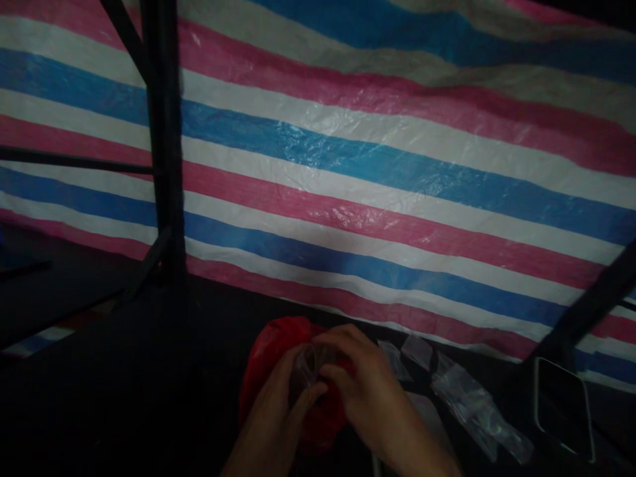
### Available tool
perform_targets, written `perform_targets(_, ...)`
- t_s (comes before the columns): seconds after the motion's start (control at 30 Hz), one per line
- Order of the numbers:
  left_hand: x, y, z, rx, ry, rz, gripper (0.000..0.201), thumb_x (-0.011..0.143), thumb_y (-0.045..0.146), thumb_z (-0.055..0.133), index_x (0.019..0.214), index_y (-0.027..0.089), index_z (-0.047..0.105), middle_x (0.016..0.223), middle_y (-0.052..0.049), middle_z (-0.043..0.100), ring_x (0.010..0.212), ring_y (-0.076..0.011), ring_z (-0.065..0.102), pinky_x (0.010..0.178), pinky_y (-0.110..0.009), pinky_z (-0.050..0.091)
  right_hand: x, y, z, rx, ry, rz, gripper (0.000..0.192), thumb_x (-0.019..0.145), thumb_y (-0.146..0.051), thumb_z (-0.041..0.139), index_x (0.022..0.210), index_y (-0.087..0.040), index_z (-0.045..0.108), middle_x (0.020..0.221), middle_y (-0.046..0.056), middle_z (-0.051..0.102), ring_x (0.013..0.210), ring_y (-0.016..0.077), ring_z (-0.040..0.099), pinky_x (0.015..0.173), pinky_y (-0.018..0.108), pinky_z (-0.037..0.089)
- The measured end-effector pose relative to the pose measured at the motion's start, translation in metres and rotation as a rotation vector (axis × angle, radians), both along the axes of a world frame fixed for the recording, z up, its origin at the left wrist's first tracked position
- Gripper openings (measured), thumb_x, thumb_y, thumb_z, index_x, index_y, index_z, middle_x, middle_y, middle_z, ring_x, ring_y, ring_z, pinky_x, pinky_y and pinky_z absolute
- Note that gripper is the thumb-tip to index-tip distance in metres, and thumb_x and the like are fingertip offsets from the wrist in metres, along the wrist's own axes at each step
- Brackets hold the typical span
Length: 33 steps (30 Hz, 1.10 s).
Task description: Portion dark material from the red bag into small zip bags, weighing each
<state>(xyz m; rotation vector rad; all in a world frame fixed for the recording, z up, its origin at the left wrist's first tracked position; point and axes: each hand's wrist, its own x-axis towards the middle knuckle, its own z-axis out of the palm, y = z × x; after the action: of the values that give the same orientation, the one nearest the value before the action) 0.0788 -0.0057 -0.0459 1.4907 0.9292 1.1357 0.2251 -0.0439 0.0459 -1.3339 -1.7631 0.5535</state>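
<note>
Both hands meet over a red plastic bag (265, 351) on the dark table, near the bottom middle of the view. Between them is a small clear plastic bag (309, 361), its mouth spread apart. My left hand (281, 401) grips its near left side with thumb and fingers. On the other side, my right hand (360, 371) pinches its edge, fingers bent over the top. What the clear bag holds, if anything, is too dark to tell. The red bag lies partly hidden behind and beneath both hands.
More clear plastic bags (470, 397) lie to the right, overlapping, with a small one (417, 351) behind them. A phone (564, 407) rests at the far right. Striped plastic sheeting (372, 172) hangs behind the table, and a dark metal post (166, 139) stands at left.
</note>
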Motion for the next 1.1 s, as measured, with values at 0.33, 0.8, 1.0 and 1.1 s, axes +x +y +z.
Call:
perform_targets(0.33,0.015,0.007,-0.028,0.383,0.278,0.258,0.037,0.096,0.028,0.055,0.131,0.024,0.066,0.131,-0.015,0.075,0.125,-0.0336,0.07,0.103,-0.052,0.059,0.004,0.007,0.004,0.075,-0.231,0.156,0.074,0.08,0.014,0.042,0.129,-0.031,0.073,0.132,-0.001,0.068,0.117,0.0124,0.067,0.102,0.024,0.051)
perform_targets(0.8,0.017,-0.007,-0.02,0.252,0.334,0.221,0.056,0.1,0.027,0.042,0.154,0.02,0.054,0.164,-0.016,0.052,0.154,-0.0352,0.045,0.121,-0.06,0.045,0.03,0.009,0.002,0.023,-0.149,0.046,0.046,0.086,0.0,0.06,0.111,-0.032,0.08,0.121,0.002,0.073,0.113,0.0182,0.07,0.099,0.028,0.054)
perform_targets(1.0,-0.004,-0.011,0.02,-0.129,-0.021,0.381,0.057,0.087,0.055,0.06,0.133,0.022,0.064,0.126,-0.013,0.078,0.115,-0.0334,0.076,0.102,-0.048,0.06,0.011,0.02,-0.018,-0.05,-0.285,-0.036,0.049,0.084,0.003,0.055,0.117,-0.025,0.078,0.119,0.005,0.074,0.11,0.0207,0.07,0.099,0.033,0.053)
perform_targets(1.1,-0.012,-0.011,0.024,-0.197,0.055,0.459,0.059,0.078,0.056,0.063,0.127,0.023,0.065,0.114,-0.011,0.08,0.106,-0.0356,0.078,0.098,-0.05,0.06,-0.002,0.025,-0.031,-0.079,-0.549,-0.072,0.051,0.082,0.008,0.049,0.112,-0.02,0.079,0.118,0.01,0.077,0.114,0.0271,0.069,0.103,0.042,0.051)
